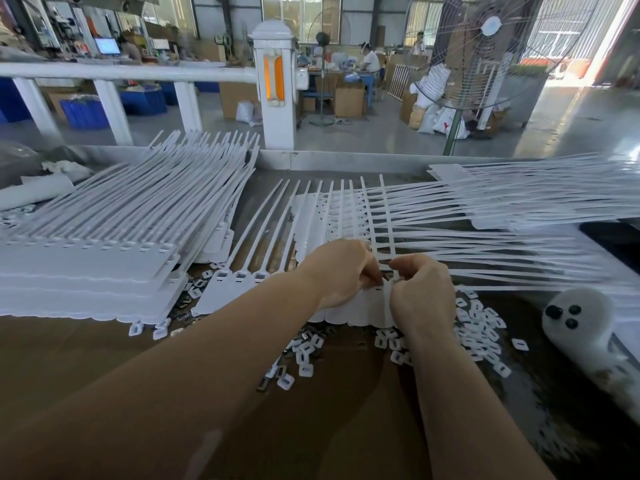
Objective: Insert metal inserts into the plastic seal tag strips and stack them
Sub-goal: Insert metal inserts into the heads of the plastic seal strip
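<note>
Fingertips (375,273) of the left hand (341,271) pinched together against those of the right hand (420,291), both clamped on the head end of one white seal tag strip sheet (353,308); whether a metal insert sits between the pads, cannot tell, too small and hidden. Sheet's scalloped edge just below the knuckles, its thin tails fanning up and away beyond the fingertips. About ten tails counted on this sheet, three open head slots showing left of the left wrist, the others covered by the hands.

Just under and to the right of the right hand's fingers: loose pile of small white-and-metal inserts (479,332), far too many to count exactly, several dozen at least. More scattered below the left wrist, roughly fifteen.

Well left of the fingers: one tall stack of finished sheets (93,268), layers too close to count. Beyond the fingertips to the right: second spread of sheets (519,199), tails crossing over the held one. Near the right forearm, one white rounded object with three black dots (575,317), resting on the brown worktable (86,348).
</note>
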{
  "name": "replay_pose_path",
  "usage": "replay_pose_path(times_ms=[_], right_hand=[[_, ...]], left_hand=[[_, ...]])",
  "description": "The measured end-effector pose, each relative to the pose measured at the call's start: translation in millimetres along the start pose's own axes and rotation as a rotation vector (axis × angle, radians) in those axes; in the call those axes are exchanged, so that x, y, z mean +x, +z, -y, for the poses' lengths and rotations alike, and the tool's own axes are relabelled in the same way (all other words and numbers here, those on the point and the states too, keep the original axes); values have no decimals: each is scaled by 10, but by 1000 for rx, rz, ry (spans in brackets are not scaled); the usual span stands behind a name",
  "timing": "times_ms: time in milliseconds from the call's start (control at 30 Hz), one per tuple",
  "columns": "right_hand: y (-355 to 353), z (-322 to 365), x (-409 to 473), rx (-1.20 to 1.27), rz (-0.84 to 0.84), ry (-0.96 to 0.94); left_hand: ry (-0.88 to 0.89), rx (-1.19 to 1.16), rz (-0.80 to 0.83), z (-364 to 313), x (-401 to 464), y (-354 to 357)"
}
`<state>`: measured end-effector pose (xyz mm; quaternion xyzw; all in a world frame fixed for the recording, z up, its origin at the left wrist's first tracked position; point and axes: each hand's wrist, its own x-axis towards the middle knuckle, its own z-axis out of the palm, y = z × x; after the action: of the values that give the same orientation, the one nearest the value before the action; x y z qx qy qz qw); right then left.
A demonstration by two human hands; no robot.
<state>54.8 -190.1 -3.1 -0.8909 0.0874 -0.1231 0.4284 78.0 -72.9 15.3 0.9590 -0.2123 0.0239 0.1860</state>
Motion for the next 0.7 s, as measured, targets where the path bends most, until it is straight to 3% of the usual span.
replay_pose_path(times_ms=[267,533,700], right_hand=[[5,-7,-1,2,0,0],[13,-14,0,10,-6,-3],[11,-13,2,-1,-8,0]], left_hand=[[-97,-225,-89,26,-146,-120],[-100,-98,182,69,-495,-263],[-46,-63,171,-65,-565,-203]])
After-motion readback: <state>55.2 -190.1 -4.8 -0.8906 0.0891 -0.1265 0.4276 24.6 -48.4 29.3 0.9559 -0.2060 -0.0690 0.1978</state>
